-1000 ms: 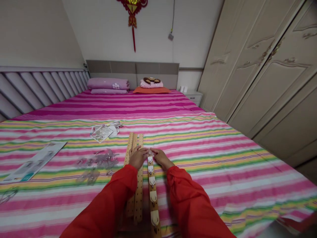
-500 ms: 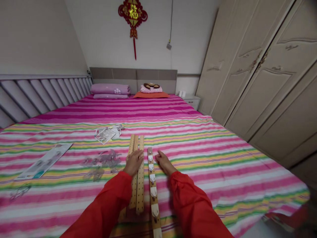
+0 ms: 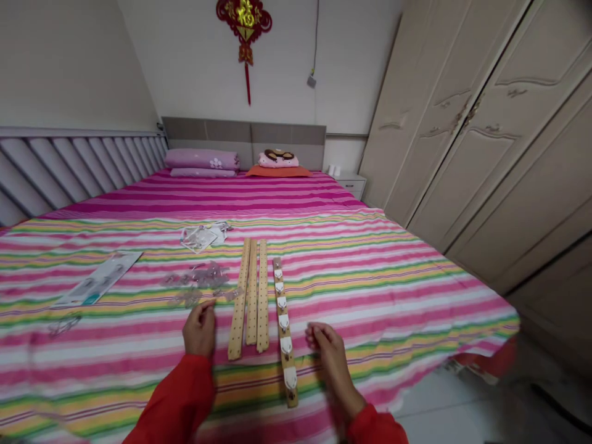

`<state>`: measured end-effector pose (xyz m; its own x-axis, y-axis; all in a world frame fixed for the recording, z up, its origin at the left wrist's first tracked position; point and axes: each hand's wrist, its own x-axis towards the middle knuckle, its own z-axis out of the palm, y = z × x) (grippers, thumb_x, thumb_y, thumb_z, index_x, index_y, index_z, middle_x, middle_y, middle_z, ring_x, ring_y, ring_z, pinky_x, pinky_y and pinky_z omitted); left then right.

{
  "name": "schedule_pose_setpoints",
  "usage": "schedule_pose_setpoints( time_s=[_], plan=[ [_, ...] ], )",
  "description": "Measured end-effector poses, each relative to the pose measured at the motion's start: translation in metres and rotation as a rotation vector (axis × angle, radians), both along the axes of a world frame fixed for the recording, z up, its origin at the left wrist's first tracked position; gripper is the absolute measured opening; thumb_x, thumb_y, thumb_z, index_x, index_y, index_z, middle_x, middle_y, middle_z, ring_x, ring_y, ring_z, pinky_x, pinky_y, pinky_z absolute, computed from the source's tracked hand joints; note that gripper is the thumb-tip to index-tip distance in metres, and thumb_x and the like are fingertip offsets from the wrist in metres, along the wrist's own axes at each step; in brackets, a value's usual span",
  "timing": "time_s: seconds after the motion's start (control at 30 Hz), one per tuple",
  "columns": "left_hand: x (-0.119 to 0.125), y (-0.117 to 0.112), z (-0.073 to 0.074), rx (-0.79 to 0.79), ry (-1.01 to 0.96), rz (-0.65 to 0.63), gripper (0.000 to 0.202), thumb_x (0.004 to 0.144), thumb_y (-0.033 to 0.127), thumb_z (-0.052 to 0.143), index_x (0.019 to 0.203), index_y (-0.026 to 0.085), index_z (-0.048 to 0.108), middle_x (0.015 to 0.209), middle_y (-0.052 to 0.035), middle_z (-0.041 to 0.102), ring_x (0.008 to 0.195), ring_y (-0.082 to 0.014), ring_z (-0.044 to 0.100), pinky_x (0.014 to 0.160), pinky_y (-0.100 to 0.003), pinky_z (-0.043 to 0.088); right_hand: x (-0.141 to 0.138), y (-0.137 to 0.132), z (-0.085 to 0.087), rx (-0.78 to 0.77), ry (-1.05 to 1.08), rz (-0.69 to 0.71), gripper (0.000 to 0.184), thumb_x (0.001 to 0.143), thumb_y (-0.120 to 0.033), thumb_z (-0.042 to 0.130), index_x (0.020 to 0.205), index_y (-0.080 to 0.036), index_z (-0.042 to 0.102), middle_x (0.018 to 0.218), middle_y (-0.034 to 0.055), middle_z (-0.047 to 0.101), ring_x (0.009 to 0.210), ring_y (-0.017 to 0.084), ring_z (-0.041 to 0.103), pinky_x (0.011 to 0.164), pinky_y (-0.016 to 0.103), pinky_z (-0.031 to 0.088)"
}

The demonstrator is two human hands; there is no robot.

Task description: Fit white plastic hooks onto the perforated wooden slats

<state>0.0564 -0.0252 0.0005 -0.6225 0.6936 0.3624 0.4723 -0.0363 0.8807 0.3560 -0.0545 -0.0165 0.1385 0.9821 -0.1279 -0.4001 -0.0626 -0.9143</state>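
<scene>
My left hand (image 3: 200, 330) is closed, with its fingers curled, just left of the perforated wooden strips (image 3: 251, 296). Beside its fingertips is a small clear plastic piece (image 3: 232, 294) that overlaps the leftmost strip; whether the fingers grip it I cannot tell. A pile of clear plastic hooks (image 3: 210, 274) lies beyond this hand. Right of the bare strips is a wooden strip with a row of white hooks (image 3: 283, 322). My right hand (image 3: 329, 345) hovers to the right of that row, its fingers loosely curled toward the thumb, nothing visible in them.
Clear and white packaging (image 3: 206, 236) lies farther back on the striped bedsheet (image 3: 370, 277). A long package (image 3: 99, 279) and a small tangle of clear pieces (image 3: 65, 324) are at the left. Tall wardrobes (image 3: 485, 142) stand along the right side.
My left hand has moved off the wooden strips, left and toward me. My right hand has drawn back toward me from the hook strip, its fingers more curled.
</scene>
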Motion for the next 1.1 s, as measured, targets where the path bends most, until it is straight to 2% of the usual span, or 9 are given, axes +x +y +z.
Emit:
schedule_pose_setpoints(
  time_s=[0.1, 0.17, 0.23, 0.33, 0.47, 0.73, 0.97, 1.1],
  plan=[
    [-0.007, 0.001, -0.011, 0.01, 0.028, 0.091, 0.029, 0.076, 0.039, 0.047, 0.085, 0.019, 0.066, 0.086, -0.0043, 0.069, 0.081, -0.0199, 0.062, 0.079, -0.034, 0.05, 0.0, -0.042, -0.013, -0.093, 0.067, 0.013, 0.036, 0.062, -0.051, 0.079, 0.072, -0.017, 0.072, 0.065, 0.0037, 0.066, 0.053, 0.013, 0.053, 0.048, 0.025, 0.037],
    [-0.007, 0.003, -0.014, -0.017, 0.097, 0.096, 0.028, 0.076, 0.036, 0.045, 0.085, 0.019, 0.066, 0.087, -0.0044, 0.068, 0.081, -0.0201, 0.062, 0.078, -0.034, 0.049, -0.001, -0.062, -0.018, -0.135, 0.081, 0.077, 0.042, 0.064, -0.055, 0.077, 0.078, -0.016, 0.074, 0.07, 0.0059, 0.068, 0.055, 0.014, 0.056, 0.049, 0.025, 0.039],
    [-0.007, 0.003, -0.017, -0.054, 0.186, 0.079, 0.027, 0.077, 0.032, 0.045, 0.086, 0.02, 0.066, 0.088, -0.0052, 0.068, 0.084, -0.0212, 0.061, 0.08, -0.035, 0.048, -0.004, -0.076, -0.02, -0.155, 0.103, 0.177, 0.044, 0.063, -0.054, 0.079, 0.085, -0.016, 0.075, 0.074, 0.0072, 0.07, 0.058, 0.015, 0.059, 0.051, 0.025, 0.041],
    [-0.007, 0.004, -0.019, -0.073, 0.266, 0.053, 0.024, 0.076, 0.029, 0.044, 0.084, 0.021, 0.066, 0.089, -0.0056, 0.068, 0.086, -0.0226, 0.061, 0.082, -0.036, 0.047, -0.01, -0.086, -0.021, -0.159, 0.155, 0.297, 0.044, 0.06, -0.043, 0.085, 0.094, -0.017, 0.074, 0.081, 0.0073, 0.073, 0.064, 0.017, 0.064, 0.055, 0.025, 0.045],
    [-0.01, 0.004, -0.022, -0.046, 0.33, 0.016, 0.022, 0.074, 0.027, 0.044, 0.082, 0.022, 0.064, 0.088, -0.0058, 0.067, 0.088, -0.0239, 0.061, 0.085, -0.037, 0.047, -0.02, -0.09, -0.025, -0.169, 0.239, 0.39, 0.046, 0.05, -0.03, 0.09, 0.092, -0.019, 0.074, 0.082, 0.0047, 0.073, 0.062, 0.015, 0.065, 0.056, 0.025, 0.047],
    [-0.012, 0.003, -0.028, -0.021, 0.443, 0.004, 0.021, 0.075, 0.027, 0.041, 0.081, 0.022, 0.06, 0.088, -0.0082, 0.067, 0.088, -0.0262, 0.061, 0.087, -0.041, 0.046, -0.024, -0.09, -0.031, -0.19, 0.347, 0.416, 0.041, 0.057, -0.031, 0.088, 0.093, -0.019, 0.075, 0.089, 0.0055, 0.072, 0.062, 0.012, 0.066, 0.055, 0.021, 0.047],
    [-0.013, 0.005, -0.033, -0.011, 0.472, 0.025, 0.019, 0.073, 0.028, 0.044, 0.081, 0.024, 0.06, 0.088, -0.0072, 0.066, 0.088, -0.0278, 0.06, 0.088, -0.044, 0.045, -0.011, -0.084, -0.033, -0.183, 0.364, 0.443, 0.039, 0.056, -0.034, 0.089, 0.09, -0.02, 0.076, 0.091, 0.0062, 0.073, 0.062, 0.012, 0.065, 0.058, 0.023, 0.048],
    [-0.013, 0.006, -0.036, -0.026, 0.473, 0.044, 0.019, 0.073, 0.029, 0.044, 0.081, 0.024, 0.06, 0.088, -0.0069, 0.066, 0.086, -0.028, 0.06, 0.084, -0.043, 0.046, 0.008, -0.074, -0.023, -0.136, 0.37, 0.422, 0.039, 0.057, -0.034, 0.088, 0.091, -0.019, 0.076, 0.088, 0.0056, 0.073, 0.057, 0.008, 0.061, 0.055, 0.02, 0.045]
  ],
)
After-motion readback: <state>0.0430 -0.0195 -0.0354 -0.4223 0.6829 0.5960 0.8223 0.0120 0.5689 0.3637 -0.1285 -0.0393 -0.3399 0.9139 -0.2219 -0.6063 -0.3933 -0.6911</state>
